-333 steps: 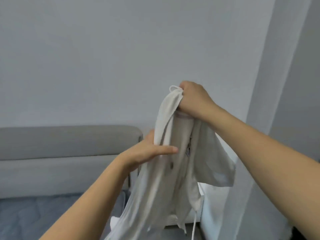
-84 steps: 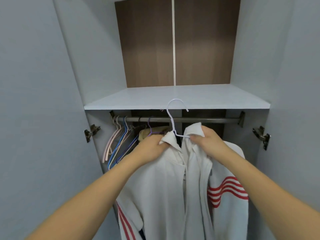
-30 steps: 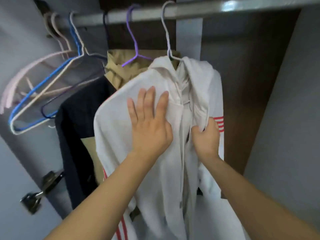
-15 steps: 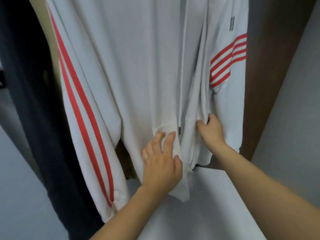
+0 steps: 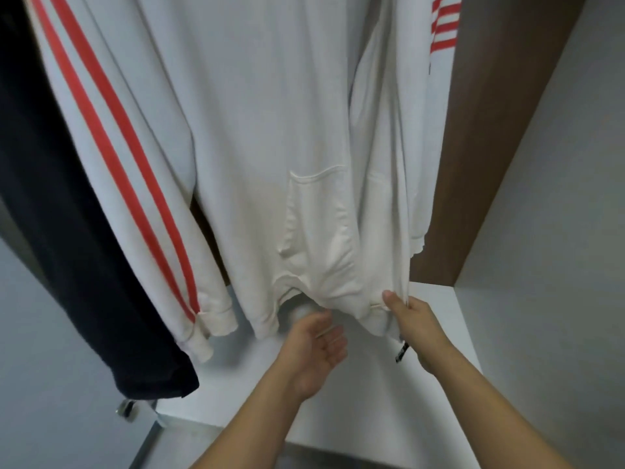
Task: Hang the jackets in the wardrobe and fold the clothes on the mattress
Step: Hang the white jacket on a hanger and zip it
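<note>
Currently, far left: a dark navy, almost black hanging garment fills the left edge, its lower hem ending above a small metal hinge on the wardrobe side. Just right of it, touching, hangs the white cotton zip jacket with red stripes. Its left sleeve carries two red stripes running down to the ribbed cuff. The front panel has a patch pocket low down, bunched and wrinkled near the hem. The jacket hangs inside the wardrobe, hem clear of the white wardrobe floor panel below. No brand, label or readable writing anywhere; the stripes are the only marking. The left hand sits under the hem below the pocket, palm turned up, fingers loosely curled and open, fingertips at the fabric edge; I cannot tell if it actually grips anything. The right hand is just to its right, the two near but not touching, with thumb and fingers pinched on the jacket's front edge at the hem. A small dark zip pull dangles just below that hand. Further right, the other sleeve shows a block of red stripes at the top. Behind it is a brown wood-grain back panel, then the pale grey wardrobe side wall at far right.
</note>
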